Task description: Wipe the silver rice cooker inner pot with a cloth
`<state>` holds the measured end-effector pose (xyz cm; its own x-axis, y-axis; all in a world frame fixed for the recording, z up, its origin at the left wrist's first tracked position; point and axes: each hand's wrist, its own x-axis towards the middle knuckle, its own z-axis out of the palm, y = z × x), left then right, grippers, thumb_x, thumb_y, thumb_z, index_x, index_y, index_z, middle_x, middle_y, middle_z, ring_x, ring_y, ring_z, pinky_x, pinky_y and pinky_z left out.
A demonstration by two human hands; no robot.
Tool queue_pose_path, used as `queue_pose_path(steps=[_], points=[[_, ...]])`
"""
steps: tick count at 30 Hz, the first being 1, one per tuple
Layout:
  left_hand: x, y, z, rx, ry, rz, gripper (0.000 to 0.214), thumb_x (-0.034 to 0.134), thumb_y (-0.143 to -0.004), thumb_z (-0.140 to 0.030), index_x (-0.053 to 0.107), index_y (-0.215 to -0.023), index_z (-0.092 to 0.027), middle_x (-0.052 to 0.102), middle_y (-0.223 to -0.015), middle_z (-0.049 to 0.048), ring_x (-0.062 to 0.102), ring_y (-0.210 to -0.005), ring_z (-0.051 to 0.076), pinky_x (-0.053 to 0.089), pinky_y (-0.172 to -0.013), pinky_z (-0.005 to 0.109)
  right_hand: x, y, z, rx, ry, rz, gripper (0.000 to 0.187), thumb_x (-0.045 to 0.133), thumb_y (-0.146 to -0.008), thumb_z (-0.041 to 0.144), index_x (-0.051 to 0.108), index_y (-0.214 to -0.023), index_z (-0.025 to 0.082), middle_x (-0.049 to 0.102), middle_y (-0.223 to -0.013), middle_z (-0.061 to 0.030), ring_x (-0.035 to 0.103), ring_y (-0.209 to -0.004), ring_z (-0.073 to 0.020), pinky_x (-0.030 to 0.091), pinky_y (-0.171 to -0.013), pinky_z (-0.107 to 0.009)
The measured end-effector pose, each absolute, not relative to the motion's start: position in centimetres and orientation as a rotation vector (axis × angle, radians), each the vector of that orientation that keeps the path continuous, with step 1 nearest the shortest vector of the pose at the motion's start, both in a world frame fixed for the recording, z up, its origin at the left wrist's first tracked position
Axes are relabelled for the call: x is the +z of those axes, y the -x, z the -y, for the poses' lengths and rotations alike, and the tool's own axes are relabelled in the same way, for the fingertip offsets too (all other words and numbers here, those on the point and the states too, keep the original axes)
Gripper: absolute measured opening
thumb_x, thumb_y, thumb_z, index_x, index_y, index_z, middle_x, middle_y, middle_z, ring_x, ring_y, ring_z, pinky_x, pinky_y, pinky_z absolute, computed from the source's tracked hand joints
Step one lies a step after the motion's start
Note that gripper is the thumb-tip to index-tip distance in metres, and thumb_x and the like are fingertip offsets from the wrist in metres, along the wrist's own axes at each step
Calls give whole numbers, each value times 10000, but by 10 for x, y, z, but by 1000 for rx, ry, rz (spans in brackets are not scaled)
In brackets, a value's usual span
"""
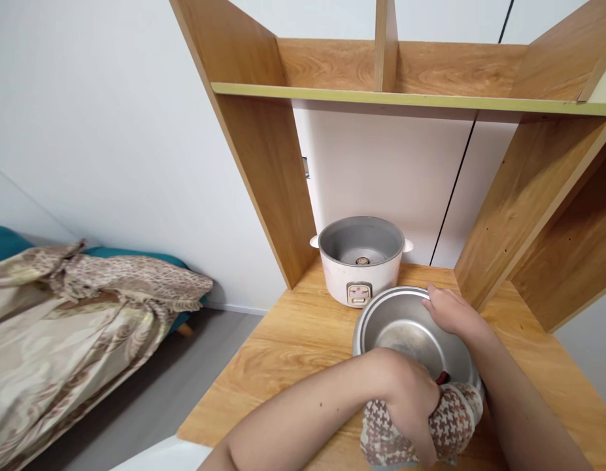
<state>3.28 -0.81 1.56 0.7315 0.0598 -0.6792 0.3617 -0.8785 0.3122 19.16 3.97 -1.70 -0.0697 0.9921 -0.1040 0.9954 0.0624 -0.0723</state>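
Observation:
My left hand (411, 402) is closed around a brown-and-white houndstooth cloth (452, 422), pressed over the near rim of a silver metal inner pot (405, 330). My right hand (452, 311) grips that pot's far right rim, thumb and fingers over the edge. The pot tilts with its mouth towards me, and its inside shows bare metal. Beside my left fingers is a small dark red thing (442, 377), too small to make out. Just behind the pot stands a white rice cooker body (359, 281), lidless, its heating plate visible inside.
The wooden desk (263, 356) carries a shelf unit, with a side panel (268, 183) left of the cooker and a cross shelf (405, 98) above. A bed or sofa with a patterned cover (87, 327) stands at left. A white surface (165, 454) shows at the bottom.

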Motion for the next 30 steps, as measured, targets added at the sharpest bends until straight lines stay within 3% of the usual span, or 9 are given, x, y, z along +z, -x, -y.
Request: queue_pose_path(steps=[13, 21, 30], points=[[16, -32, 10, -939, -2521, -338, 845, 615, -691, -674, 685, -1237, -33, 763, -1037, 210, 713, -845, 318, 560, -780, 396, -18, -192, -40, -191, -2127, -2280, 289, 381, -1031, 312, 583, -1148, 141, 726, -1147, -196, 692, -1055, -295, 432, -771, -345], [21, -34, 10, -1036, -2464, -299, 791, 599, -739, -616, 701, -1187, 27, 754, -1036, 250, 717, -857, 315, 564, -763, 364, -14, -191, -38, -210, -2132, -2279, 301, 378, -1033, 309, 580, -1166, 129, 723, -1146, -209, 692, -1053, -304, 440, -773, -352], [19, -31, 10, -936, -2480, -294, 834, 638, -710, -585, 639, -1303, 1, 746, -1109, 231, 725, -892, 328, 569, -774, 379, -14, -191, -38, -218, -2133, -2269, 303, 378, -1038, 318, 584, -1169, 141, 722, -1148, -200, 691, -1051, -302, 444, -778, -351]])
